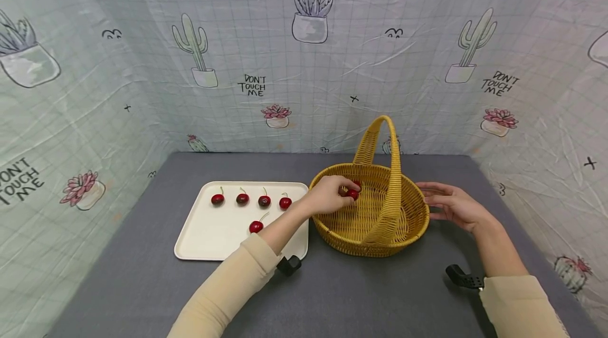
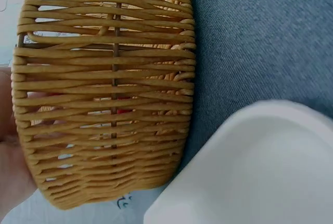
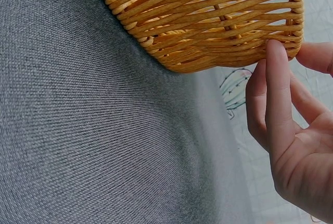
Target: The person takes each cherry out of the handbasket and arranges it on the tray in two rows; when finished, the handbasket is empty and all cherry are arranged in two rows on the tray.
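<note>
My left hand [image 1: 331, 194] reaches over the left rim of a yellow wicker basket [image 1: 332, 237]. Its thumb and forefinger pinch a dark red cherry [image 1: 352, 194] inside, with another cherry [image 1: 357, 184] close behind. In the left wrist view the woven wall [image 2: 104, 151] hides most of this hand. Extended fingers of my right hand [image 1: 458, 206] touch the basket's right side at the rim; the right wrist view shows a fingertip [image 3: 276, 49] against the weave. Left of the basket, several stemmed cherries stand in a back row on a white tray [image 1: 209, 235], with one cherry [image 1: 256, 227] nearer the front.
The basket's tall handle [image 1: 392, 185] arches over its middle. Dark grey cloth [image 1: 361, 296] covers the table, and a patterned curtain [image 1: 351, 68] encloses the back and sides. The tray's right edge lies close to the basket, under my left forearm.
</note>
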Available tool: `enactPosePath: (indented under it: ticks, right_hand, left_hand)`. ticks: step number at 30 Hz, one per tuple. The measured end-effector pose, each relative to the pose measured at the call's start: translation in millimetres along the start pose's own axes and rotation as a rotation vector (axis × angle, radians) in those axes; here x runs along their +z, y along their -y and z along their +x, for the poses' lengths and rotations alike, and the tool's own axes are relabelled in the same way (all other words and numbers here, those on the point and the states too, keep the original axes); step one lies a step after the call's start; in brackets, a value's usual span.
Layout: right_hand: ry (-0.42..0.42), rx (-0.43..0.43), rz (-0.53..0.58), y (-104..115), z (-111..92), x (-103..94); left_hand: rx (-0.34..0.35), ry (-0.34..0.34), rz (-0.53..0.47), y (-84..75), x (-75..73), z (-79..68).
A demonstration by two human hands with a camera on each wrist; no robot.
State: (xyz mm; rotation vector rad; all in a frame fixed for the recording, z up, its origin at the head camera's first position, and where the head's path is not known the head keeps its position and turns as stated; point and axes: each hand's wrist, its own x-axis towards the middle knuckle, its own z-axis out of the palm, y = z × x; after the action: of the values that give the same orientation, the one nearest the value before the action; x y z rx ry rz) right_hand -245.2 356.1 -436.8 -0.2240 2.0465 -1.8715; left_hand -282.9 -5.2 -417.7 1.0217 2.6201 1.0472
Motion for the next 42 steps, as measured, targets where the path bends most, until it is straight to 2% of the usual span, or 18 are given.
enactPosePath:
  ticks: [10,19,30,37,42]
  right_hand:
    - [-0.005,0.012,-0.01,-0.3,1.3,0.6]
    - [-0.004,0.019,-0.001,-0.1,2.4,0.4]
    - [-0.004,0.019,-0.001,3.6,0.8,3.5]
    - [-0.006,0.016,-0.01,4.4,-1.0,3.5]
    - [-0.003,0.011,0.004,3.2,-1.0,2.7]
  left_hand:
    - [0.04,-0.093,-0.115,11.2,-8.2,-14.5]
    - [0.044,-0.17,-0.207,22.9,-27.5,-29.3]
    - [-0.042,-0.261,-0.216,35.6,-52.7,-53.7]
    - [-0.094,-0.307,-0.211,42.3,-58.4,-66.2]
    - [-0.098,-0.309,-0.212,47.7,-62.3,-74.7]
